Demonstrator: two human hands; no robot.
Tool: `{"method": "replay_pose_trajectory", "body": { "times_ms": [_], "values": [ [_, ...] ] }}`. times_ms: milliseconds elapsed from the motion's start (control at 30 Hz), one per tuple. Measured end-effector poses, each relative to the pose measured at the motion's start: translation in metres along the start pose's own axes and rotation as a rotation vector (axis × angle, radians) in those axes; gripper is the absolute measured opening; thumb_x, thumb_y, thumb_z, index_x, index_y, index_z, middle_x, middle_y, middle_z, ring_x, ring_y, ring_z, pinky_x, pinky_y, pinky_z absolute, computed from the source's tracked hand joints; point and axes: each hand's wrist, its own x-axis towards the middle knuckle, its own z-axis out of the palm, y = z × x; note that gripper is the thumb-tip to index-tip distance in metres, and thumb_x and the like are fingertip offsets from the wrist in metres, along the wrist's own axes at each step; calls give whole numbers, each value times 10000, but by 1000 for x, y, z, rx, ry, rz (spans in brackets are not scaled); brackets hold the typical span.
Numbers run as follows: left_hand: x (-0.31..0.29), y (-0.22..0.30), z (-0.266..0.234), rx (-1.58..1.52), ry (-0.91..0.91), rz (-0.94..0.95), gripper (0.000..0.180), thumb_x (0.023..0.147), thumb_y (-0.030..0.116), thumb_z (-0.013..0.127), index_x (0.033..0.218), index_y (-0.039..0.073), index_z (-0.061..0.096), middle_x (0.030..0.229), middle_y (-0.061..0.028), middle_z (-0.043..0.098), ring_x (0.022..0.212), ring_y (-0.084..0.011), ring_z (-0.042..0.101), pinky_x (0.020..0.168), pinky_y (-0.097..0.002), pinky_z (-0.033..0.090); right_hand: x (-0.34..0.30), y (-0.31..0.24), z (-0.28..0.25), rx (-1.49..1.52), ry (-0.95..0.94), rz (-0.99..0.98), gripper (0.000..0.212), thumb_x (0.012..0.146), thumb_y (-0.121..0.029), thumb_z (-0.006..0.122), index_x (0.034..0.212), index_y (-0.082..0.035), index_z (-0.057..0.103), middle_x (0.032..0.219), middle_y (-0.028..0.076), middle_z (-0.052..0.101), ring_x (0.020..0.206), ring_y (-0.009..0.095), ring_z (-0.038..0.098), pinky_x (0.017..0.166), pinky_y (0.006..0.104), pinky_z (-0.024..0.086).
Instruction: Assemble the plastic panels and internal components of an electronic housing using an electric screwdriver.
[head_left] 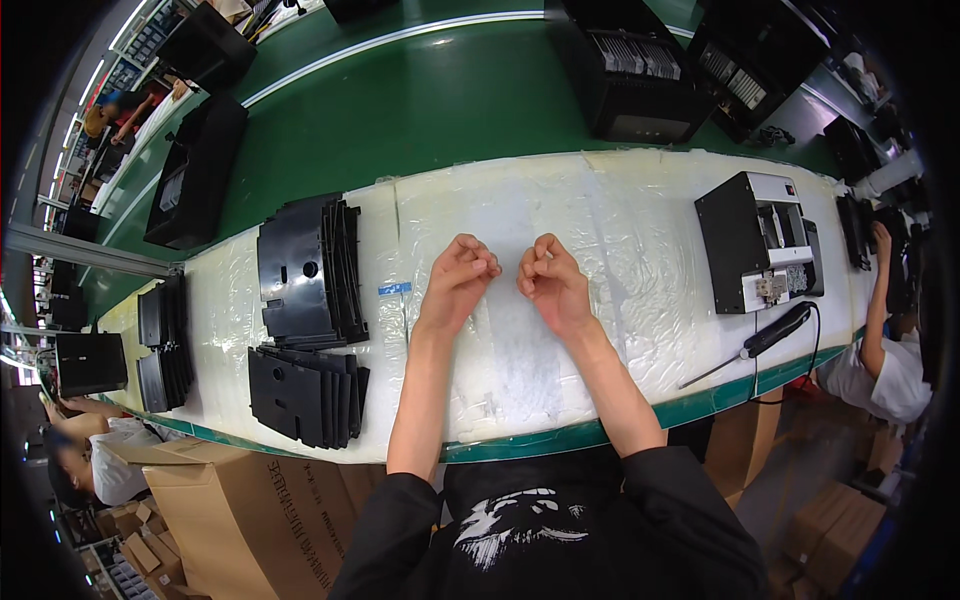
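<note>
Both forearms stretch out over the white plastic-covered bench (620,230). Left hand (462,270) and right hand (548,275) hover side by side, nearly touching, fingers curled inward to loose fists. Nothing shows inside either hand; if something small is pinched there, it is too small to tell. Judged as closed on nothing.

Nearest work pieces: two stacks of flat black panels. The upper stack (305,270) lies well to the left of the left hand, panels leaning on edge, with round holes and cut-outs in the faces. The lower stack (300,395) sits nearer the body, left of the left forearm, fanned slightly. A small blue tag (394,288) lies on the bench between the upper stack and the left hand.

Handling, as a judgement: panels look thin, stiff and light, probably moulded plastic or sheet metal. Smooth faces likely slide against each other, so lifting one from the stack calls for a pinch at a free edge or corner rather than the face. Edges at the cut-outs may be sharp.

Right of the right hand, well apart: a black and white open-sided device (760,240), and closer to the bench edge a powered screwdriver (770,335) with cable.

Other people work at both ends of the bench; a co-worker's arm (878,300) shows far right. Cardboard boxes (230,500) stand below the bench, left of the body.
</note>
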Motion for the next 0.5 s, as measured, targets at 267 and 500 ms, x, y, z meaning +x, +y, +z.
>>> {"method": "replay_pose_trajectory", "body": {
  "times_ms": [267,500],
  "values": [
    [1,2,1,-46,47,10,268,722,-8,577,951,91,478,822,-27,488,815,-162,471,781,-305,363,0,-2,4,-81,31,12,187,771,-37,570,874,-95,426,756,80,573,573,133,502,512,244,372],
    [2,2,2,-83,37,20,297,719,-5,581,975,95,467,815,-25,472,808,-159,466,775,-308,360,1,-2,4,-126,52,8,198,761,-19,595,856,-97,440,753,71,585,565,109,497,501,224,361]
  ]
}}
